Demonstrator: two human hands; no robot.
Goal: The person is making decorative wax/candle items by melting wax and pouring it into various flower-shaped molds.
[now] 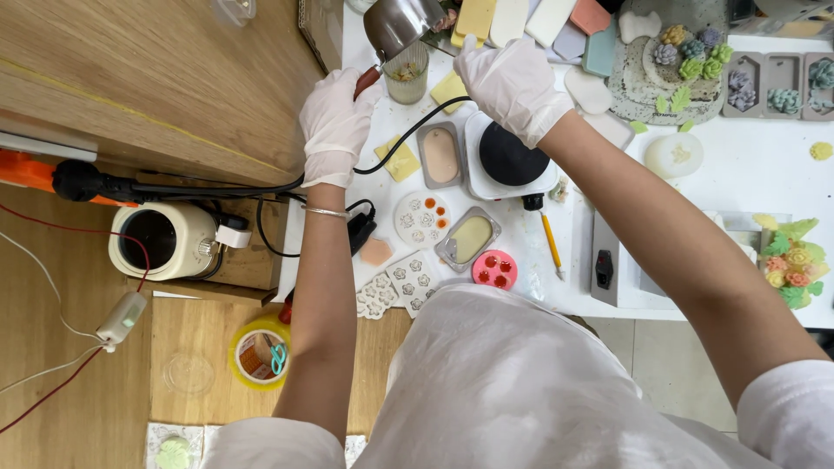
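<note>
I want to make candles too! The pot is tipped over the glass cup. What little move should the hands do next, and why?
Probably keep tipping the metal pot slowly. The left hand grips its handle, the pot leans right above the glass cup, and the right hand sits beside the cup. How full it is cannot be seen.

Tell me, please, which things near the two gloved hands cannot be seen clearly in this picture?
Head view only:
- Metal pot: its top is cut off by the frame edge, contents unseen.
- Glass jar: the pot covers its mouth.
- Right hand: its fingertips hide what they touch.
- Left hand: it covers most of the pot handle.
</note>
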